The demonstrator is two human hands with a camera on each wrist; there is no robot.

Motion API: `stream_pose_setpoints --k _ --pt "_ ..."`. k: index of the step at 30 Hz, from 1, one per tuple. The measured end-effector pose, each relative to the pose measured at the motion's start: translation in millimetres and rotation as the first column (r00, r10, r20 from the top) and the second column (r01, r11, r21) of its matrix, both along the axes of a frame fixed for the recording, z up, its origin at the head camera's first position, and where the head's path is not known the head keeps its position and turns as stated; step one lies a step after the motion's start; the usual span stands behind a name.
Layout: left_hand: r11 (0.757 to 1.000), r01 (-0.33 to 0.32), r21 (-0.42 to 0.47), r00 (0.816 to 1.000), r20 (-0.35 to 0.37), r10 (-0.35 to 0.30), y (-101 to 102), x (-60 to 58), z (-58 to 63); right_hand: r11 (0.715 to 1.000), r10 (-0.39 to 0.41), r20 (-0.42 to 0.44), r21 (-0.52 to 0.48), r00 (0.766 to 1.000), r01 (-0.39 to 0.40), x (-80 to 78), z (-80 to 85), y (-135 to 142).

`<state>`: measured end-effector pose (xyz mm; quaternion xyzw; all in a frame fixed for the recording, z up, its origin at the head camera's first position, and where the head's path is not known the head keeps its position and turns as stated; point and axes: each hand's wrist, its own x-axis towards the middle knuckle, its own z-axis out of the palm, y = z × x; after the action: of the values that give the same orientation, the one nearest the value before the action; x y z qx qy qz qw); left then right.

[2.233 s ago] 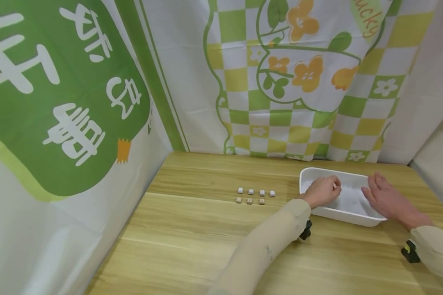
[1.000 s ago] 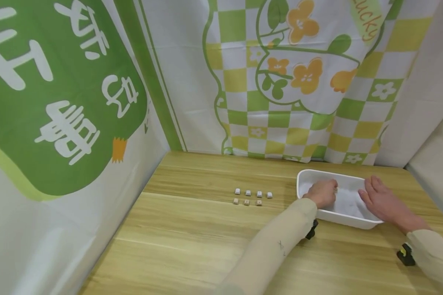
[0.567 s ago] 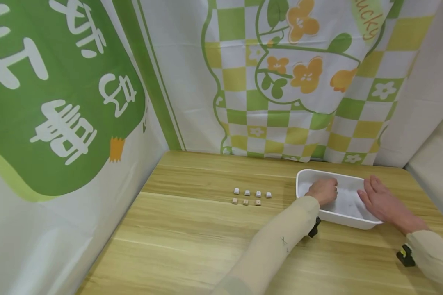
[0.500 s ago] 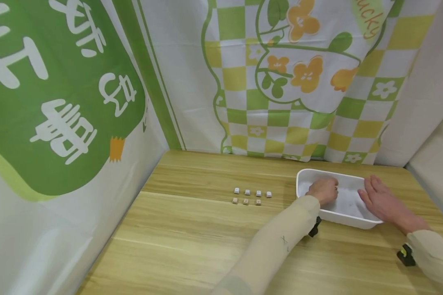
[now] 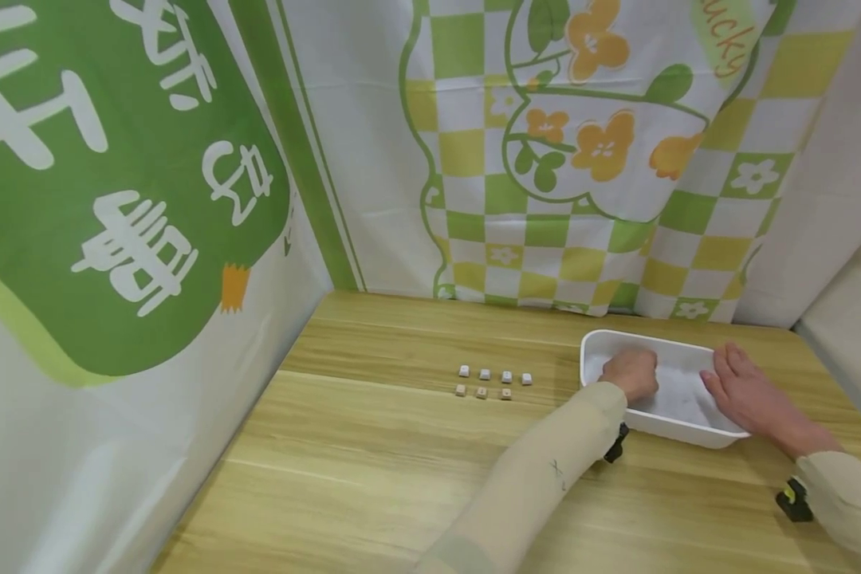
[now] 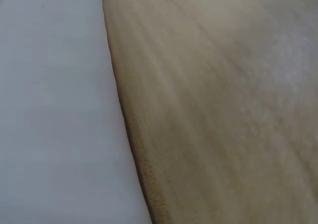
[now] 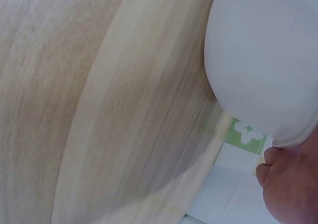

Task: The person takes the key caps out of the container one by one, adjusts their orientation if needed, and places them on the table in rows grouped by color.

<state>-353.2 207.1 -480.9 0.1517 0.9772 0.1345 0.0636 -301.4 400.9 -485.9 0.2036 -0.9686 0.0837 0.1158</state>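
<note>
My left hand [image 5: 630, 375] reaches into the white tray [image 5: 678, 424] near its left end, back of the hand upward and fingers bent down. Its fingertips are hidden, so whether it holds anything cannot be seen. At the tray's right end, my right hand [image 5: 749, 395] rests across the rim with its fingers extended. The right wrist view shows the tray's outer wall [image 7: 258, 60] and part of that hand [image 7: 293, 184] against the rim. Left of the tray lie several small keycap-like pieces: a back row of white ones [image 5: 485, 374] and a front row of beige ones [image 5: 481, 392].
The wooden table [image 5: 373, 462] carries the tray and the pieces. Behind it hangs a checked, flowered cloth [image 5: 545, 231], and at the left a white and green cloth [image 5: 208, 375]. In the left wrist view, the tray's wall [image 6: 54, 114] stands beside bare wood [image 6: 198, 114].
My left hand has gone lower into the tray and its fingers have turned out of sight; a small pale thing showed at its fingertips earlier. The right hand stays on the rim. The rows are unchanged.
</note>
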Motion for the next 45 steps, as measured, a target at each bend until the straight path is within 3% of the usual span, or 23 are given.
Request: stream_pose_setpoints --k 6,14,19,30,45 --pt "0.998 -0.038 -0.045 0.999 0.018 0.039 1 4.0 4.0 1.000 0.000 -0.010 0.012 1.000 0.000 0.4 0.4 0" --pt "0.998 -0.030 0.056 0.998 0.056 0.027 -8 8.7 16.4 1.000 -0.009 0.029 0.010 1.000 0.009 4.7 7.0 -4" --pt "0.996 -0.025 0.082 0.997 0.076 0.018 -11 9.2 17.4 1.000 -0.021 0.091 0.001 0.996 0.021 5.4 7.9 -5" --pt "0.987 0.135 0.087 0.990 0.017 -0.137 -21 2.9 18.6 1.000 -0.025 0.091 -0.012 0.995 0.026 3.0 5.7 -3" --pt "0.970 0.208 0.123 0.978 -0.039 -0.205 -48 8.7 45.2 1.000 -0.006 0.052 0.001 0.999 0.006 4.3 9.3 -5"
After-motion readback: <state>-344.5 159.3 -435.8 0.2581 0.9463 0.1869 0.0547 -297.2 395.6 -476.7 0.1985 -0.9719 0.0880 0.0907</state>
